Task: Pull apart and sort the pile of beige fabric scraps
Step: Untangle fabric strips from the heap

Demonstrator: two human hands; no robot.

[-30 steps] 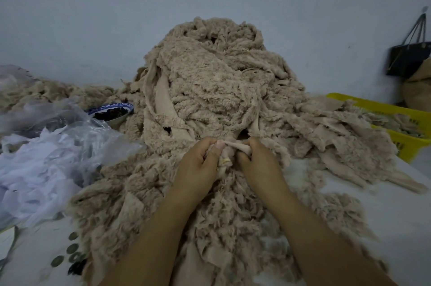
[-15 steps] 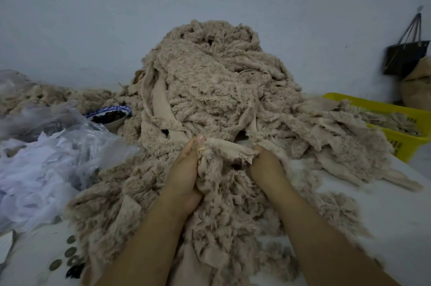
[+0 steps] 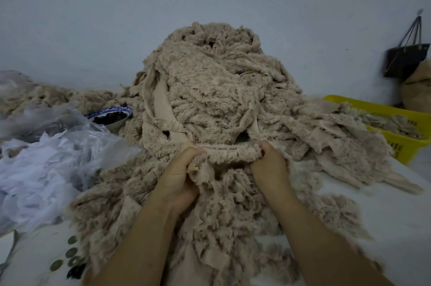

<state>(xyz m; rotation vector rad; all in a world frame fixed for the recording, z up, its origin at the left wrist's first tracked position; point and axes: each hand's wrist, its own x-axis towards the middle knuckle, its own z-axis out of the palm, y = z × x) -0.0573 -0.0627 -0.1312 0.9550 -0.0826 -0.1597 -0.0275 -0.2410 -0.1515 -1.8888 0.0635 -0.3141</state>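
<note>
The pile (image 3: 217, 89) of beige scraps fills the centre of the frame, heaped on a white table (image 3: 387, 215) against the wall. At lower centre the left hand (image 3: 179, 178) and right hand (image 3: 268, 164) each grip one end of a fuzzy strip (image 3: 229, 153), fingers curled tight round it, so it stretches level between them at the foot of the pile. A yellow basket (image 3: 405, 145) at the right edge holds more scraps. At left lie a clear bag (image 3: 77, 136), white scraps (image 3: 35, 176) and a bowl (image 3: 109, 117) of dark bits. A black bag (image 3: 405, 59) hangs at upper right.
</note>
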